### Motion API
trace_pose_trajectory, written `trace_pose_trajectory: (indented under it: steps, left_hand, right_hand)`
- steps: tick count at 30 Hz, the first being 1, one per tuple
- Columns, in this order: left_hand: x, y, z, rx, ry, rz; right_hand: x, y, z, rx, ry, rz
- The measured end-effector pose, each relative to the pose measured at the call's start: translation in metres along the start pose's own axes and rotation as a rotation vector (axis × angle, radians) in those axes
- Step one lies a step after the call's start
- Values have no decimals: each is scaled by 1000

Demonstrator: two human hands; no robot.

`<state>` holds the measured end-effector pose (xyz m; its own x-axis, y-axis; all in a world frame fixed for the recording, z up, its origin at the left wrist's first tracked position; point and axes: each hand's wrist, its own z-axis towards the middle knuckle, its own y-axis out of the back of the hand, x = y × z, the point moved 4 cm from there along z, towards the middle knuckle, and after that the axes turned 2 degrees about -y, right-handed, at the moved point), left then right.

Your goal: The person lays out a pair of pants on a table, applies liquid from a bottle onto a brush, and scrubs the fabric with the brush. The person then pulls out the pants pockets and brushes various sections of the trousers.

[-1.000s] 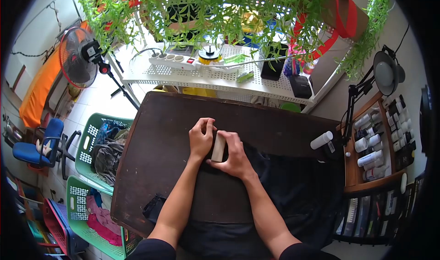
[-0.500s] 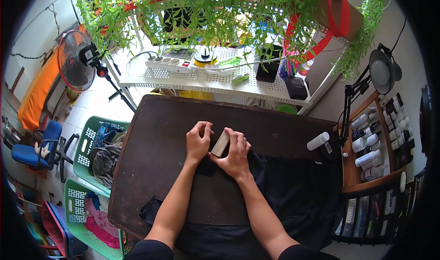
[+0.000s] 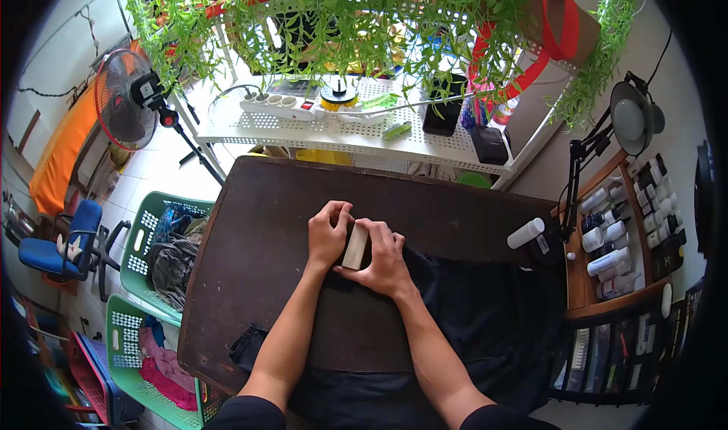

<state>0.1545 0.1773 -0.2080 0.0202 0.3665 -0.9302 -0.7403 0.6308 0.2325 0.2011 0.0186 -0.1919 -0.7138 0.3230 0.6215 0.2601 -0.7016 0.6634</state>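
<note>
My right hand [image 3: 385, 262] grips a rectangular, light wooden block [image 3: 355, 248] by its sides, thumb near the lower end and fingers along the right edge. The block is tilted, and its underside is hidden. Close to its left stands my left hand [image 3: 327, 236], with thumb and fingers curled together in a pinch; whatever may be between them cannot be made out. Both hands are over the dark brown table [image 3: 265, 202]. Black cloth [image 3: 485, 316] lies on the table to the right of my right hand and along the near edge.
A white bottle [image 3: 525, 233] stands at the table's right, beside a wooden rack [image 3: 576, 278] of bottles and a black lamp [image 3: 635, 119]. Behind the table is a white perforated shelf [image 3: 303, 133]. Green baskets [image 3: 136, 259] of clothes and a fan [image 3: 125, 100] are at left.
My right hand has moved slightly left and toward me with the wooden block, which now stands closer to my left hand and more upright in view. My left hand has stayed in place.
</note>
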Motion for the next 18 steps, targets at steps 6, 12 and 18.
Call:
trace_pose_trajectory:
  steps: [6,12,18]
  left_hand:
    - [0,-1,0,6,-8,9]
    - [-3,-1,0,-26,-30,-16]
    - [-5,0,-1,-15,-12,27]
  right_hand:
    - [0,-1,-2,8,13,19]
    - [5,-1,-2,150,77,89]
    - [4,0,0,66,71,95]
